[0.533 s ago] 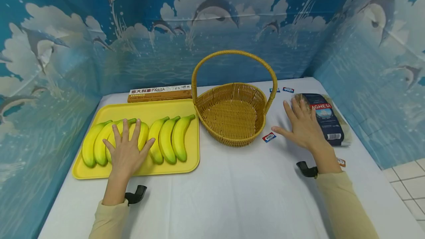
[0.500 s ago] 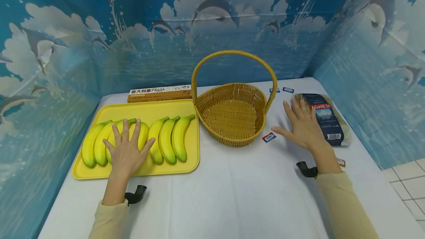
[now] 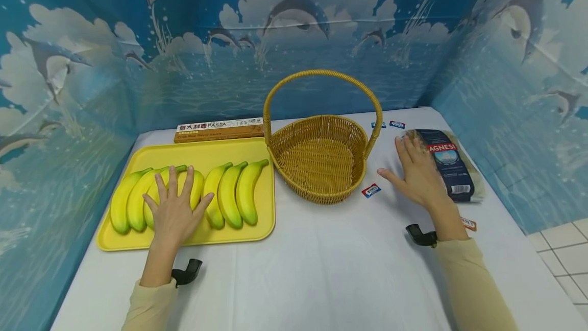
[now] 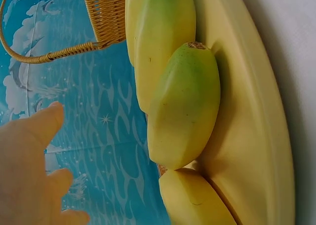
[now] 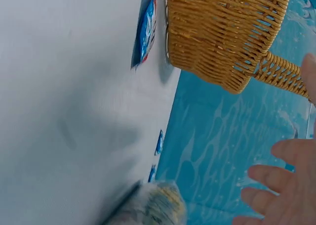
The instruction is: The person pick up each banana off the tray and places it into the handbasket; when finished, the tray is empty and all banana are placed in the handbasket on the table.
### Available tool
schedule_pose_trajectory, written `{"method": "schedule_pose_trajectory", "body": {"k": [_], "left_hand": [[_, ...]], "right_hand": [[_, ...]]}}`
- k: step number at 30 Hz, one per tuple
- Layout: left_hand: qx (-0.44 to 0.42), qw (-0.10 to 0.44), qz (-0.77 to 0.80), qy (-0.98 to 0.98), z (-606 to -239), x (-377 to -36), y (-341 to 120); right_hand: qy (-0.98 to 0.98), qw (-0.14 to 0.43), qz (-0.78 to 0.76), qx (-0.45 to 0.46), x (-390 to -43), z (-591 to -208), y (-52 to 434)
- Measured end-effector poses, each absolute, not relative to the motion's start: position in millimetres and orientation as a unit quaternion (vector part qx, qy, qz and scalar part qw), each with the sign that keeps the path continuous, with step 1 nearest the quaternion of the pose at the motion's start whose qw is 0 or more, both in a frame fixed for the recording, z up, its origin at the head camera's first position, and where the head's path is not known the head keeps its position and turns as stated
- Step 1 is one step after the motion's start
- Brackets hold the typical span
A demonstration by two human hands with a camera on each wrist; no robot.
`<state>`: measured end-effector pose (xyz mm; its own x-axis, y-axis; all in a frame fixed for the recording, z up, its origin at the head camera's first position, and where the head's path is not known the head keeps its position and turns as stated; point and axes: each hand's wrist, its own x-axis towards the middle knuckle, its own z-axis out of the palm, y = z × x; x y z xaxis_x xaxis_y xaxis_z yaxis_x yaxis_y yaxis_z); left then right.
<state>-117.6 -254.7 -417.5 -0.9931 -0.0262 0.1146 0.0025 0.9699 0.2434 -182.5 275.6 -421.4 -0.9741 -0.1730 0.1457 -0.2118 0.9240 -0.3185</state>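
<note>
On the left, my left hand (image 3: 176,216) hovers with spread fingers over a row of bananas (image 3: 248,193) lying in a yellow tray (image 3: 270,213). The left wrist view shows that hand (image 4: 29,170) beside several bananas (image 4: 182,106), holding nothing. To the right, my right hand (image 3: 418,175) is stretched out, palm down, its fingertips overlapping the left edge of a dark-labelled Agnesi pasta bag (image 3: 452,167). The right wrist view has this hand (image 5: 286,185) raised over the table, nothing in its grasp. A wicker basket (image 3: 317,162) with a tall handle stands between the hands.
Behind the tray lies a long pasta box (image 3: 218,134). A small red-and-blue packet (image 3: 371,190) is right of the basket, two more packets (image 3: 397,124) are farther back, and an orange one (image 3: 468,224) is by the right wrist. A dolphin-print curtain (image 3: 294,86) encloses the table.
The fingers of my right hand have drawn closer together. The whole head view has shifted slightly, with things sitting a little farther left. My left hand stays over the bananas.
</note>
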Motion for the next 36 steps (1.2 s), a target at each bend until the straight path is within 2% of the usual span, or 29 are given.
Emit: {"method": "schedule_pose_trajectory", "body": {"k": [8,18,21,24,29,36], "left_hand": [[0.002,0.077,-0.159,-0.984,-422.8,-109.8,-255.1],[-0.012,0.116,-0.228,-0.967,-428.2,-95.3,-260.1],[-0.018,0.142,-0.271,-0.952,-428.1,-95.0,-263.5],[-0.013,0.198,-0.314,-0.928,-425.8,-98.5,-272.4],[0.059,0.300,-0.361,-0.881,-417.1,-99.1,-305.2],[0.223,0.331,-0.433,-0.808,-418.6,-97.2,-356.4]], "right_hand": [[-0.934,0.105,0.331,0.086,-191.1,-435.5,255.2],[-0.874,0.173,0.441,0.106,-207.0,-451.5,224.6],[-0.867,0.176,0.461,0.069,-207.5,-451.2,223.3],[-0.864,0.180,0.470,0.027,-206.7,-448.8,225.1],[-0.855,0.193,0.481,0.035,-208.1,-447.6,222.8],[-0.857,0.183,0.480,0.036,-211.6,-450.7,215.3]]}}
